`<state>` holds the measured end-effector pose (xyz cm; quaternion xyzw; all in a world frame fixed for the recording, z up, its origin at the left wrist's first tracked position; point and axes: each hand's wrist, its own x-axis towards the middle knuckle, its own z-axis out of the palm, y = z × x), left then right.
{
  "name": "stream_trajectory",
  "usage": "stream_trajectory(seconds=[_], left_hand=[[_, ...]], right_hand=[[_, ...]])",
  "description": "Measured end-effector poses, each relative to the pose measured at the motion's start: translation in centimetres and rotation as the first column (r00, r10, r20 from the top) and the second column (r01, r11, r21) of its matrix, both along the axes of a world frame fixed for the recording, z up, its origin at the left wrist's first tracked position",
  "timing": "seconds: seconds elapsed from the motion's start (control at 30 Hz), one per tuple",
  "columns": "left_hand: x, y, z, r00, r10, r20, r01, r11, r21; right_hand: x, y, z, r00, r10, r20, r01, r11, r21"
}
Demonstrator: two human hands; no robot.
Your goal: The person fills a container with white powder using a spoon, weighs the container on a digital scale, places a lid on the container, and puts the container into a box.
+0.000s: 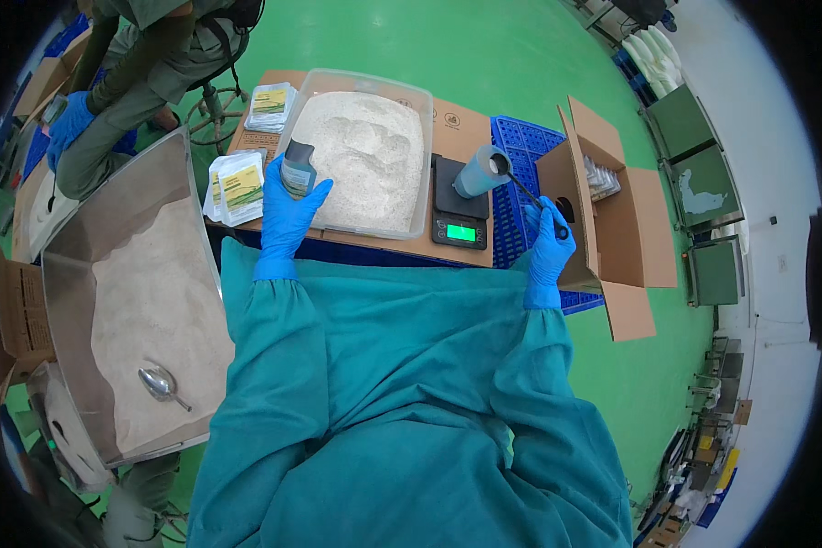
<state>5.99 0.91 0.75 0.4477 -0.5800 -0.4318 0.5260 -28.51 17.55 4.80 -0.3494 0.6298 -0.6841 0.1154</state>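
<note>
My left hand (pixel 284 216), in a blue glove, grips a small grey pouch-like packet (pixel 297 177) at the near left corner of a clear plastic tub (pixel 373 234). Pale granular powder (pixel 363 164) fills much of that tub. In my gloved right hand (pixel 549 243) is a long-handled black spoon (pixel 522 188). Its bowl lies over the mouth of a translucent bluish cup (pixel 476 177). The cup is on a black digital scale (pixel 459 209) with a lit green display. Whether the spoon carries powder cannot be made out.
Labelled packets (pixel 240 188) are stacked left of the tub. An open carton (pixel 633 233) with packets inside stands right, beside a blue plastic pallet (pixel 524 147). A large metal bin (pixel 75 301) of powder holds a metal scoop (pixel 157 383). A co-worker's gloved hand (pixel 72 127) is upper left.
</note>
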Motion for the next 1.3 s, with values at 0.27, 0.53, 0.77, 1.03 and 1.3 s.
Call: stream_trajectory(seconds=[0.27,0.53,0.77,1.03,1.3], left_hand=[[-0.1,0.0,0.0,0.999,0.022,0.033,-0.022,1.0,-0.02],[0.0,0.0,0.0,1.0,0.001,0.015,-0.002,0.999,0.044],[0.0,-0.1,-0.2,0.999,-0.006,0.039,0.006,1.0,0.006],[0.2,-0.2,-0.5,1.0,-0.013,0.017,0.013,1.0,0.015],[0.0,-0.6,-2.9,0.988,0.109,0.106,-0.108,0.994,-0.023]], right_hand=[[-0.6,0.1,-0.2,0.998,-0.038,0.043,0.04,0.998,-0.044],[-0.5,0.1,0.2,0.996,-0.042,0.078,0.045,0.998,-0.042],[-1.3,0.2,-0.2,0.987,-0.055,0.148,0.064,0.996,-0.06],[-0.9,-0.1,0.6,0.928,-0.009,0.371,0.076,0.983,-0.166],[10.0,-1.6,-1.7,0.911,0.385,-0.148,-0.353,0.914,0.2]])
